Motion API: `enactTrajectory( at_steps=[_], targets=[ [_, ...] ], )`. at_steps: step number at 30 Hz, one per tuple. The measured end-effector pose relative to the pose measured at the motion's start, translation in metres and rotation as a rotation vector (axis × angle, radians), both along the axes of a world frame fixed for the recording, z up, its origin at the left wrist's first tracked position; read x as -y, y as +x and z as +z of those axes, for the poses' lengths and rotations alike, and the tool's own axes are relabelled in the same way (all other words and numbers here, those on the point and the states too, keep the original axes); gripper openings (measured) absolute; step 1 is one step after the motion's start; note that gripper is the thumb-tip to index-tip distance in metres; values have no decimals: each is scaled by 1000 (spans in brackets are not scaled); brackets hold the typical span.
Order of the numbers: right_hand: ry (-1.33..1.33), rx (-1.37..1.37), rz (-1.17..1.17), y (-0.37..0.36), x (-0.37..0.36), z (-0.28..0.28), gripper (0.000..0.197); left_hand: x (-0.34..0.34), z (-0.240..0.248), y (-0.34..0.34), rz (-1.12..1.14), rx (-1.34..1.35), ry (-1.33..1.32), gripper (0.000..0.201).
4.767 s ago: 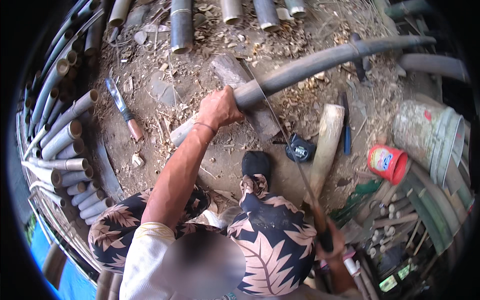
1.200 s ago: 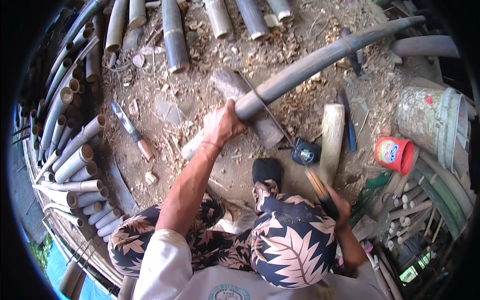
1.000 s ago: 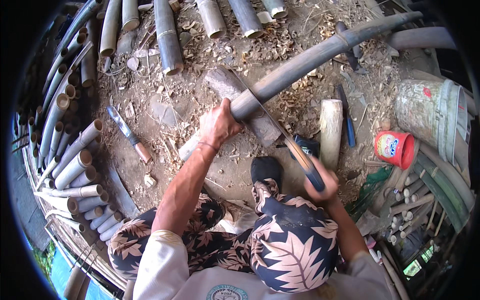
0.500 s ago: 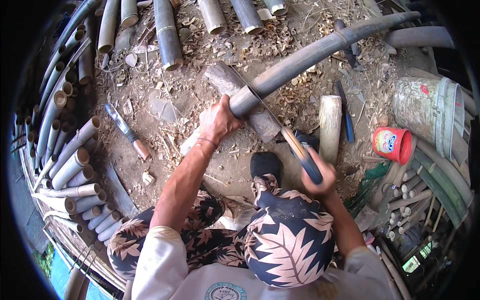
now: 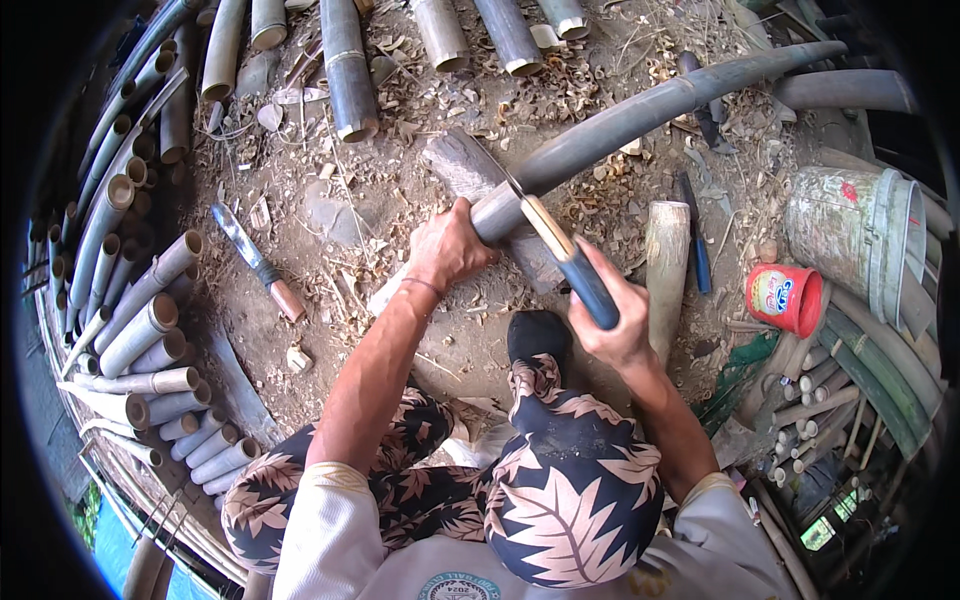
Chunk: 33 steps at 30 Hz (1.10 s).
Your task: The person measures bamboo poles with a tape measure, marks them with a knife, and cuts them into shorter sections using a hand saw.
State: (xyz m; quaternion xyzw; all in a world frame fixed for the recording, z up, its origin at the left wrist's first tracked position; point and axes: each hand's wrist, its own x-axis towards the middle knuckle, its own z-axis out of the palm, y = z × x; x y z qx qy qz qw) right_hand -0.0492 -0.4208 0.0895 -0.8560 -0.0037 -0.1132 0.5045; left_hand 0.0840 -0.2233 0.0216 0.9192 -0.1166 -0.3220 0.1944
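A long grey-green bamboo pole [image 5: 640,118] slants from the middle of the ground to the far right, its near end over a dark wooden block [image 5: 463,165]. My left hand [image 5: 447,243] is closed round the pole's near end. In my right hand [image 5: 620,318] is the handle of a hand saw [image 5: 558,243], light wood with a dark grip. The saw's thin blade lies across the pole a little beyond my left hand. Part of the blade is hidden behind the pole.
A knife [image 5: 257,262] with a wooden handle lies at the left. Cut bamboo tubes [image 5: 155,330] are stacked along the left side. To the right are an upright-looking pale bamboo piece [image 5: 667,270], a blue-handled tool [image 5: 700,255], a red tub [image 5: 785,298] and a dirty bucket [image 5: 840,230].
My right hand has pushed the saw forward and to the left, so its handle is nearer the pole. My left hand keeps its hold on the pole's end.
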Motion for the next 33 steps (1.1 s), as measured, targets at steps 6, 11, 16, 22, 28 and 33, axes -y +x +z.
enactTrajectory(
  at_steps=[6, 11, 16, 22, 28, 33],
  targets=[
    [-264, -71, 88, -104, 51, 48, 52, -6, -2, 7, -18, -87, -2, 72],
    [-275, -267, 7, -197, 77, 89, 57, -9, -14, 13, -45, -80, -115, 64],
    [-270, -297, 5, -215, 86, 92, 58, -19, -32, 21, 10, -256, -227, 71],
    [-158, -147, 49, -134, 74, 8, 54, -14, -17, 24, -39, -226, -129, 70],
    [93, -70, -39, -47, 43, -17, 52, -13, -18, 25, -47, -254, -165, 69],
    [40, -166, -243, -113, 75, 49, 54, -4, 10, 26, -137, 37, 121, 79]
  ],
)
